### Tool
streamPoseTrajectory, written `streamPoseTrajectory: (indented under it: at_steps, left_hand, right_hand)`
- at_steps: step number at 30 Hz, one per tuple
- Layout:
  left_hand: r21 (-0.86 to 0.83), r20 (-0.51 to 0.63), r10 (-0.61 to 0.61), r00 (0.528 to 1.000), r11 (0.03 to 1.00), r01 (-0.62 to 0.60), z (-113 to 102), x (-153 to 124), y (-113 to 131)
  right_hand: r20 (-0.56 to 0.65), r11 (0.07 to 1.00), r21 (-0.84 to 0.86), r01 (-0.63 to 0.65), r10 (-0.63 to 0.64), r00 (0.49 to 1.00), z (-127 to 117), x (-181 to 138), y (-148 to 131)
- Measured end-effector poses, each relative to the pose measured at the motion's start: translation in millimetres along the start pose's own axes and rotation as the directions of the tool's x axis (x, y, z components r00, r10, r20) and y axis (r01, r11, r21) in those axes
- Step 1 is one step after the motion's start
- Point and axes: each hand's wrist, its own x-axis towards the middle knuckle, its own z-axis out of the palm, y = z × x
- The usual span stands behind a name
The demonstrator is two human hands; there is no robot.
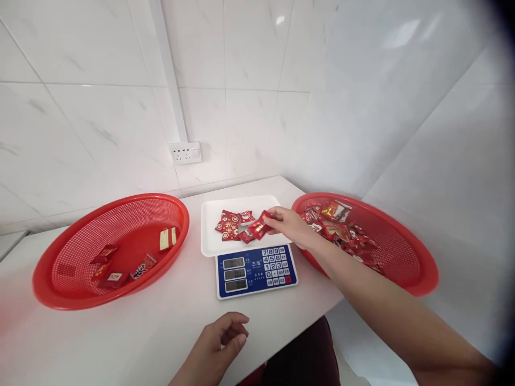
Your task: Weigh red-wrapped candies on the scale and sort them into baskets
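My right hand pinches a shiny red snack packet just over the white tray of the weighing scale. Several other red packets lie in that tray, among them a larger patterned packet with pale flower prints. Below the tray is the scale's blue panel, with three small displays and a keypad. My left hand hovers by the table's front edge, its fingers loosely curled and apart, holding nothing.
On the left, a red plastic basket holds a few packets and a pale yellow item. The red basket at right contains a heap of wrapped snacks. A wall socket sits above the white table.
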Motion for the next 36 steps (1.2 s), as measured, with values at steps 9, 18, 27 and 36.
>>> streamPoseTrajectory:
  at_steps: [9, 18, 27, 36]
  left_hand:
    - [0.009, -0.109, -0.023, 0.994, 1.000, 0.024, -13, -19, 0]
    - [0.075, -0.194, 0.018, 0.981, 0.997, -0.004, -34, -20, 24]
    - [0.144, -0.091, 0.035, 0.995, 0.989, -0.022, -12, -8, 34]
    - [0.499, -0.294, 0.201, 0.934, 0.866, -0.030, -36, -9, 36]
  right_hand:
    - [-0.208, 0.827, -0.530, 0.186, -0.340, 0.917, -3, -23, 11]
    - [-0.439, 0.643, -0.687, -0.337, 0.003, 0.899, -52, -115, 62]
    - [-0.429, 0.558, -0.743, -0.368, 0.025, 0.903, -49, -116, 74]
    - [-0.391, 0.501, -0.813, -0.297, -0.092, 0.916, -49, -118, 82]
